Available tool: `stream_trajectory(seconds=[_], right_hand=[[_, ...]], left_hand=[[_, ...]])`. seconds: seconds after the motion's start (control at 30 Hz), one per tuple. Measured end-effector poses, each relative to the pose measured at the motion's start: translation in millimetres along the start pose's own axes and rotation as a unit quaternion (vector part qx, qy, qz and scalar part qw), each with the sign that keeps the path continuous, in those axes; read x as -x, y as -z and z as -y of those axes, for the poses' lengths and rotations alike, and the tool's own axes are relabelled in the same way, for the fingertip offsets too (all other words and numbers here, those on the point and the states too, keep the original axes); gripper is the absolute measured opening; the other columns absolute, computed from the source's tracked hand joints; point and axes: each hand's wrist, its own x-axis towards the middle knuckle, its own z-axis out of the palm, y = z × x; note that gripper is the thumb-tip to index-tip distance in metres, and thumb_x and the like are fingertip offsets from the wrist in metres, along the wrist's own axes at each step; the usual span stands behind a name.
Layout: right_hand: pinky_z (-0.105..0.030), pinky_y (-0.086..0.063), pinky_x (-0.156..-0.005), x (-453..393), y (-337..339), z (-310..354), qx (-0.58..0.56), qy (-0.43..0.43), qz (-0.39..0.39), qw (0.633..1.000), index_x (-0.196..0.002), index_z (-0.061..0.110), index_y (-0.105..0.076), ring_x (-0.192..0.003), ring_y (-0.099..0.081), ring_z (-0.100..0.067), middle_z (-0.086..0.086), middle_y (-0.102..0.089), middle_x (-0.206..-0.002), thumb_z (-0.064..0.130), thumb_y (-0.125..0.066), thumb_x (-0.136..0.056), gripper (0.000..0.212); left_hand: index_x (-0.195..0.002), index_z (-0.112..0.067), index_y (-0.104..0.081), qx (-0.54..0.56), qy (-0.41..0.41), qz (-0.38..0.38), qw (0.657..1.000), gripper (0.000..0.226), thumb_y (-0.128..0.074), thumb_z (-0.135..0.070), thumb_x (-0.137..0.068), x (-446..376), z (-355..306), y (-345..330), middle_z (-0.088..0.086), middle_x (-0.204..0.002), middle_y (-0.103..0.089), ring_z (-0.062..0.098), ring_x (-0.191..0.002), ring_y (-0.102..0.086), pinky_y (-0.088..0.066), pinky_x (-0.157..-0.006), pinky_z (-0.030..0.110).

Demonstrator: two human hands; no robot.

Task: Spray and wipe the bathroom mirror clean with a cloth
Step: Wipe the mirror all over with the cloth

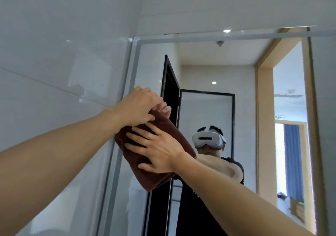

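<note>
We count two hands in view: one left hand and one right hand. Both lie on one cloth, a single brown folded piece. We count one mirror, with one pale frame around it. We count one tiled wall to its left. Within the reflection we count one person, wearing one white headset; one black-framed door; one doorway with one blue curtain; and two lit ceiling spots, one of them at the mirror's top edge.
</note>
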Motion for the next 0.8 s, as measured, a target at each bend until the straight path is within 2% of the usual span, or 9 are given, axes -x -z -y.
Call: stream_trajectory(seconds=[0.13,0.3,0.53,0.7,0.8], right_hand=[[-0.054,-0.005,-0.125,6.9,-5.9,26.2,-0.041,0.033,0.012,0.999,-0.153,0.026,-0.043,-0.154,-0.023,-0.029,-0.007,-0.035,-0.163,0.057,-0.054,-0.09,0.071],[-0.052,-0.002,-0.127,20.6,-16.2,72.7,-0.106,0.056,0.004,0.993,-0.15,0.028,-0.047,-0.153,-0.023,-0.028,-0.006,-0.038,-0.161,0.049,-0.062,-0.086,0.069],[-0.046,-0.004,-0.128,39.5,-1.4,92.4,-0.165,0.091,-0.009,0.982,-0.153,0.032,-0.038,-0.154,-0.023,-0.025,-0.003,-0.035,-0.162,0.042,-0.051,-0.09,0.065],[-0.044,-0.012,-0.127,60.2,31.8,87.8,-0.201,0.041,-0.044,0.978,-0.157,0.032,-0.032,-0.155,-0.02,-0.025,-0.007,-0.028,-0.165,0.035,-0.051,-0.093,0.067],[-0.044,-0.018,-0.126,86.4,54.7,75.8,-0.19,-0.03,-0.11,0.975,-0.159,0.03,-0.028,-0.154,-0.024,-0.026,-0.008,-0.028,-0.165,0.031,-0.052,-0.094,0.069]], left_hand=[[-0.096,-0.028,-0.062,-0.053,0.01,0.034,0.998,0.014,-0.069,-0.032,-0.085,31.8,-13.0,-6.6,-0.012,-0.099,-0.058,0.014,-0.102,-0.052,-0.037,-0.091,0.032],[-0.095,-0.026,-0.058,-0.049,0.019,0.072,0.996,0.013,-0.065,-0.03,-0.085,83.2,-31.0,-13.6,-0.01,-0.101,-0.058,0.015,-0.102,-0.051,-0.035,-0.088,0.032],[-0.101,-0.026,-0.06,-0.003,0.074,0.092,0.993,0.013,-0.063,-0.027,-0.089,111.8,-45.8,-5.2,-0.009,-0.106,-0.064,0.015,-0.108,-0.051,-0.034,-0.096,0.03],[-0.104,-0.027,-0.058,0.027,0.111,0.081,0.99,0.012,-0.061,-0.028,-0.092,101.4,-63.4,15.4,-0.003,-0.099,-0.065,0.017,-0.099,-0.058,-0.038,-0.096,0.032],[-0.104,-0.024,-0.058,0.031,0.124,0.074,0.989,0.012,-0.058,-0.026,-0.093,92.5,-76.7,34.1,-0.001,-0.097,-0.067,0.022,-0.095,-0.062,-0.039,-0.089,0.033]])
